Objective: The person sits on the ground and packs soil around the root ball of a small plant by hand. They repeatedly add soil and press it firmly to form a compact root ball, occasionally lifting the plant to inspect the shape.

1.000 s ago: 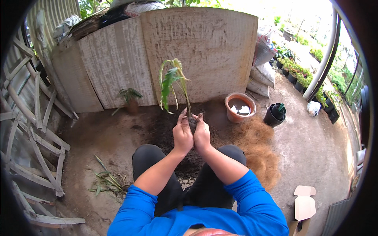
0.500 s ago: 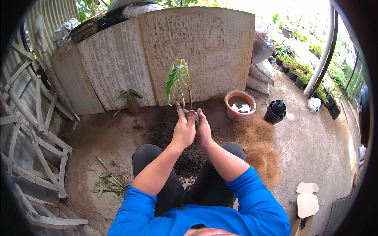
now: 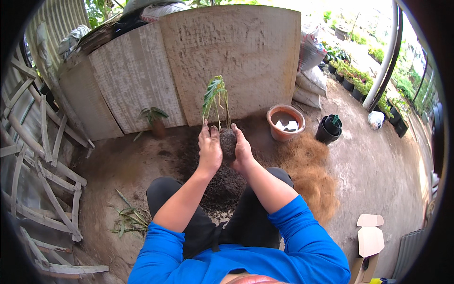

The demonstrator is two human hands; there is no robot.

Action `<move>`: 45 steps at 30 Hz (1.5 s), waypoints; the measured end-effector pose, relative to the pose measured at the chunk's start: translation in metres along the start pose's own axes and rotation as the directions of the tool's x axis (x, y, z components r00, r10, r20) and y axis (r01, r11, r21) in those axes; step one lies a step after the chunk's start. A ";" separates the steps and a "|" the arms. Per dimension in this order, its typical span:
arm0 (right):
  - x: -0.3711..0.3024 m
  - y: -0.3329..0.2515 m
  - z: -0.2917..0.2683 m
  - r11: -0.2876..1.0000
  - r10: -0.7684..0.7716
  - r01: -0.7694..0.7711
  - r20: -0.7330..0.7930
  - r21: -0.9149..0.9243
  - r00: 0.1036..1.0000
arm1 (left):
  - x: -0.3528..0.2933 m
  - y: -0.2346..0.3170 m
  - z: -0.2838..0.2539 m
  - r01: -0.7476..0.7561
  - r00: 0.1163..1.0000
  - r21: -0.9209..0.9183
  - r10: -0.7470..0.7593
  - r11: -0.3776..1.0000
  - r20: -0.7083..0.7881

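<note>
Between my two hands is a leafy plant with drooping green leaves and thin stems, its dark root ball of soil showing at the base. My left hand lies along the left side of the root ball, fingers pointing away from me. Against the right side, my right hand cups the ball. Soil darkens the fingers of both hands. Below them, a mound of loose dark soil lies on the ground between my knees.
Right of the soil lies a heap of brown fibre. An orange bucket with white pieces inside and stacked black pots stand beyond it. A small plant leans by the boards. Cut leaves lie left.
My hands have moved slightly apart and the root ball now shows between them. The plant has lowered a little and its leaves have turned.
</note>
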State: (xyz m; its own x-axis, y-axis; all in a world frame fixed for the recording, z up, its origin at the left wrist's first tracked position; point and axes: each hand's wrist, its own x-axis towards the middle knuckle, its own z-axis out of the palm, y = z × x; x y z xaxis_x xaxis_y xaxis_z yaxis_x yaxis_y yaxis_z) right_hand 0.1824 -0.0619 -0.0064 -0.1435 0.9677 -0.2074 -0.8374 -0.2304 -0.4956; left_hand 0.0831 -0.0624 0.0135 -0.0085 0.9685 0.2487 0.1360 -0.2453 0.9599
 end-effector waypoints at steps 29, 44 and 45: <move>0.022 0.024 0.020 0.927 -0.154 0.141 -0.009 -0.348 0.988 | 0.006 -0.024 -0.059 -0.227 0.962 0.186 0.250 0.956 -0.114; 0.027 0.013 0.021 0.988 0.074 -0.090 -0.126 -0.126 0.989 | 0.065 -0.049 -0.138 -0.024 0.791 0.011 0.026 1.000 -0.611; 0.027 0.011 0.018 0.990 0.068 -0.082 -0.124 -0.114 0.990 | 0.064 -0.052 -0.135 0.106 0.799 0.174 0.020 0.979 -0.600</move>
State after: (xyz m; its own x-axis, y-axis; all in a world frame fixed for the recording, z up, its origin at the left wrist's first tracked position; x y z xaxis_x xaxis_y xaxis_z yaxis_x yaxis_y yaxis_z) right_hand 0.1591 -0.0361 -0.0022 -0.1336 0.9297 -0.3433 -0.7574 -0.3193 -0.5696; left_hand -0.0587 0.0063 -0.0029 -0.5990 0.7442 0.2957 0.3044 -0.1300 0.9436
